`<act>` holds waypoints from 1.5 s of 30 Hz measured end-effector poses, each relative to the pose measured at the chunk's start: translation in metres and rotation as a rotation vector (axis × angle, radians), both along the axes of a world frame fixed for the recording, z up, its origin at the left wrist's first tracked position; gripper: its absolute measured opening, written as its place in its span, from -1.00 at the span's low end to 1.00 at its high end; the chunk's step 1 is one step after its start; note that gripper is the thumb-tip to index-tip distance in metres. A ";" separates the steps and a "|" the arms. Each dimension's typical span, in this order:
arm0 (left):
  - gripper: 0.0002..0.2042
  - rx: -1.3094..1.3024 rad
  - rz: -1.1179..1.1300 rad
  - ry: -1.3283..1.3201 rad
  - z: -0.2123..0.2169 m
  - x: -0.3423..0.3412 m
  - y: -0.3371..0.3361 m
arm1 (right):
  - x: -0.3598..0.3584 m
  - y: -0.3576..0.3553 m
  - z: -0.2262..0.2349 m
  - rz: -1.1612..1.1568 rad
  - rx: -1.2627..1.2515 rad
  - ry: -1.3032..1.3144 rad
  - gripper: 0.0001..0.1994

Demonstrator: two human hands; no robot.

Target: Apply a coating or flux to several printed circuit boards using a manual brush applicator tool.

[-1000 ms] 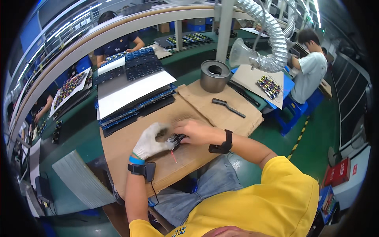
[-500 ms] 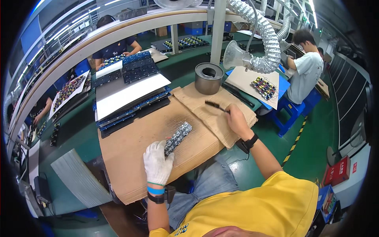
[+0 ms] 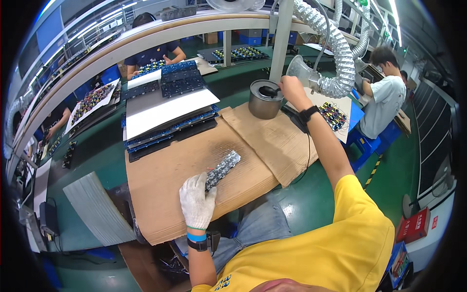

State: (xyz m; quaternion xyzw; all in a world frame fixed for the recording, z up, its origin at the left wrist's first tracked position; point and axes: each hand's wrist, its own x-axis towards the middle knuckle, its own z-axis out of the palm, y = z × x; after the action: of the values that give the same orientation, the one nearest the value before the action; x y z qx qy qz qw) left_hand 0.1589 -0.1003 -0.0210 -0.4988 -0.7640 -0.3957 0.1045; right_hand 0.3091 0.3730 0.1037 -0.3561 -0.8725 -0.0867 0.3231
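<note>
A white knit glove covers my left hand, which grips the near end of a narrow circuit board packed with small components. The board lies at a slant over a dark-stained patch of the cardboard. Beyond it, my bare right hand is closed at the rim of a round metal can. A black brush is in its grip, its handle partly showing over the can's round opening. The bristles cannot be made out against the dark opening.
Stacked circuit-board panels with white sheets stand left of the can. A flexible silver duct with a clear hood hangs behind it. Co-workers sit at the far left and at the right. A bundle of thin grey sheets lies at lower left.
My right hand has moved away from me with the brush, from above the cardboard to the metal can. My left hand still holds the circuit board in place. The view has shifted slightly.
</note>
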 end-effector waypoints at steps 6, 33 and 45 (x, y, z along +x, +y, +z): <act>-0.51 -0.018 0.003 0.000 0.002 0.001 0.001 | -0.036 0.011 -0.016 0.017 -0.024 -0.161 -0.90; -0.36 -0.012 -0.001 -0.130 0.005 -0.003 -0.006 | 0.054 -0.117 -0.047 0.193 -0.182 0.376 -0.76; -0.34 0.035 0.030 -0.126 -0.012 -0.007 -0.005 | 0.025 -0.382 -0.128 0.631 -0.475 0.199 -0.64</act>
State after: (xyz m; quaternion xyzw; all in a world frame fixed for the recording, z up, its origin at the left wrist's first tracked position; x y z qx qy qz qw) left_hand 0.1519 -0.1050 -0.0329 -0.4596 -0.7693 -0.4381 0.0706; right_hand 0.3344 -0.0093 -0.0241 -0.1421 -0.8992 0.2554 0.3255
